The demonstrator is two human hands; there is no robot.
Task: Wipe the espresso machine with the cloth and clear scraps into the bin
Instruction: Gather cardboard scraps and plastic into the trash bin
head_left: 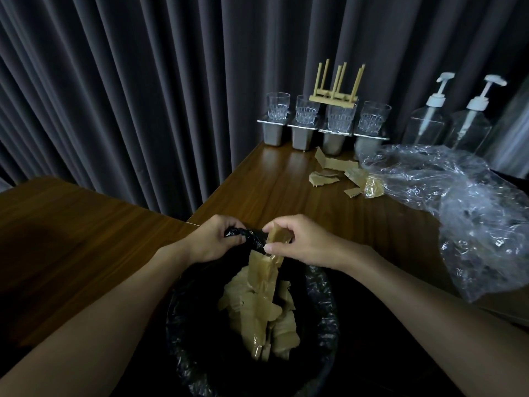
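A bin lined with a black plastic bag (pixel 320 319) stands below the counter edge, with several tan cardboard scraps (pixel 257 310) piled inside. My left hand (pixel 211 242) grips the far rim of the black bag. My right hand (pixel 300 242) pinches a tan cardboard scrap with tape (pixel 279 237) over the bin's mouth; a strip of it hangs down into the bin. More tan scraps (pixel 335 174) lie on the wooden counter (pixel 300 202) further back. No espresso machine or cloth is in view.
Crumpled clear plastic wrap (pixel 463 213) covers the counter's right side. At the back stand glasses on metal containers (pixel 323 124), a small wooden rack (pixel 333 93) and two clear pump bottles (pixel 446 121). Another wooden surface (pixel 71 230) lies left; dark curtains hang behind.
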